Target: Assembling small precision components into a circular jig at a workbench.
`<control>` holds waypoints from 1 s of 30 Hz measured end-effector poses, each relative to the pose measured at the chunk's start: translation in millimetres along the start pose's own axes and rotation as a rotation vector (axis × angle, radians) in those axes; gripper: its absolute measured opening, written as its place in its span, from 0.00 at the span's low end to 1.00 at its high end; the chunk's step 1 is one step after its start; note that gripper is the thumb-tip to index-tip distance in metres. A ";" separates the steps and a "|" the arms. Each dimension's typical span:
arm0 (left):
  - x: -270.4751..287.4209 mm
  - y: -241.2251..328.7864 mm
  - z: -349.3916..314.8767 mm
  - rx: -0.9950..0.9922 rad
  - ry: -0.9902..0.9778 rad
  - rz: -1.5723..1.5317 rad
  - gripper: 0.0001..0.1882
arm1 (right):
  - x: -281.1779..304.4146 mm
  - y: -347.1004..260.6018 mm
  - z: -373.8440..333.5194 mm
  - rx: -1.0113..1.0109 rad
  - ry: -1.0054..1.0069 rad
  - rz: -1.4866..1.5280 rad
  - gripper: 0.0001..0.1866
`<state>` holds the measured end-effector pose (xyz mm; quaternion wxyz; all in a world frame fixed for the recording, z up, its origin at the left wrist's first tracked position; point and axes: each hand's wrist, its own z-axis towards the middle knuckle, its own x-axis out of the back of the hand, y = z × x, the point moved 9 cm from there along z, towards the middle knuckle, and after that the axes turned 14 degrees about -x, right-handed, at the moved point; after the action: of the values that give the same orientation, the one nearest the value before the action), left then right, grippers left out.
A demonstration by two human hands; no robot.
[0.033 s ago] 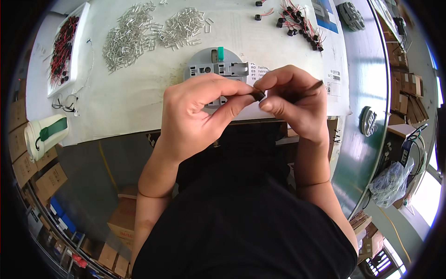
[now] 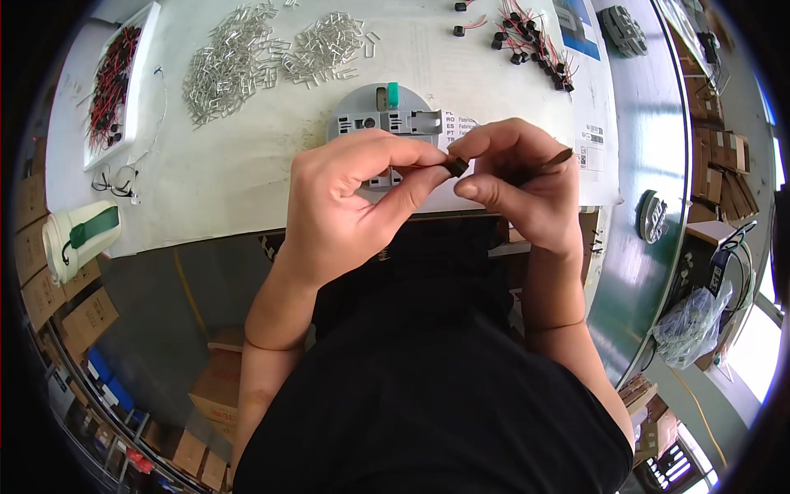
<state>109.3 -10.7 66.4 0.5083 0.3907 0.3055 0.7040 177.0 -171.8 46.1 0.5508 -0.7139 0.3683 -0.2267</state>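
While both hands are meeting above the table's (image 2: pixel 247 189) near edge, the left hand (image 2: pixel 354 206) and right hand (image 2: pixel 510 185) are pinching a small black connector (image 2: pixel 455 166); nothing has visibly shifted, so fitting is continuing.

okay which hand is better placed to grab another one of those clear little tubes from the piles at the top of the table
Left, most likely. The clear tube piles lie up and to the person's left, on the left hand's side. The right hand pinches the small dark part and has a thin stick tucked in it, so it seems busier.
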 end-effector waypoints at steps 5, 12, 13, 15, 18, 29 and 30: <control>3.7 -11.3 -8.3 0.137 0.059 -0.075 0.05 | -14.0 -19.2 -5.8 0.286 0.059 -0.446 0.12; 9.7 -26.8 -20.2 0.272 0.053 -0.191 0.04 | -16.4 -8.2 -0.5 0.131 0.131 -0.289 0.09; 11.3 -25.4 -19.0 0.277 0.048 -0.166 0.04 | -13.0 9.6 0.6 -0.041 0.126 -0.086 0.09; 14.4 -21.7 -17.0 0.293 0.037 -0.113 0.05 | -10.9 25.9 0.8 -0.219 0.118 0.119 0.08; 18.9 -16.7 -10.1 0.225 0.047 -0.022 0.04 | -8.5 18.3 2.0 -0.191 0.097 0.068 0.08; 23.6 -14.6 -0.1 0.074 0.016 0.229 0.03 | -16.2 -14.2 2.5 -0.002 0.172 -0.331 0.15; 23.0 -14.1 0.2 0.071 0.012 0.223 0.03 | -16.8 -15.5 2.2 0.024 0.164 -0.358 0.16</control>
<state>112.1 15.4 60.4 0.4110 0.4356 0.2880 0.7473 172.4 -155.5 61.7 0.4783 -0.7404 0.2764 -0.3830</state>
